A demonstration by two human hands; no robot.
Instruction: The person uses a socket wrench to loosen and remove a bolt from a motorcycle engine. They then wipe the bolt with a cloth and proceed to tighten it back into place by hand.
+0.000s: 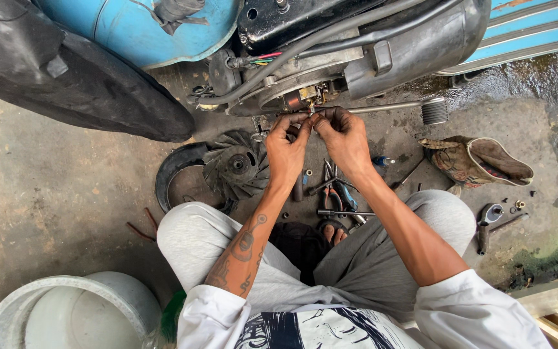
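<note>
- I see both hands up at the scooter engine (305, 90): left hand (287, 152) and right hand (343, 139) pinch together on a small fitting (311, 106) at the open engine side — fingers narrow, tips nearly touching.
- I judge this a fine fitting or wiring step; what the fingers grip is too small to tell, perhaps a wire end.
- The next move calls for steady fingertip control, both hands close.
- Below the engine lie a black fan wheel (235, 165) and pliers (334, 190).
- Well below the engine, at the frame's lower left — a white bucket (66, 310), its contents unclear.
</note>
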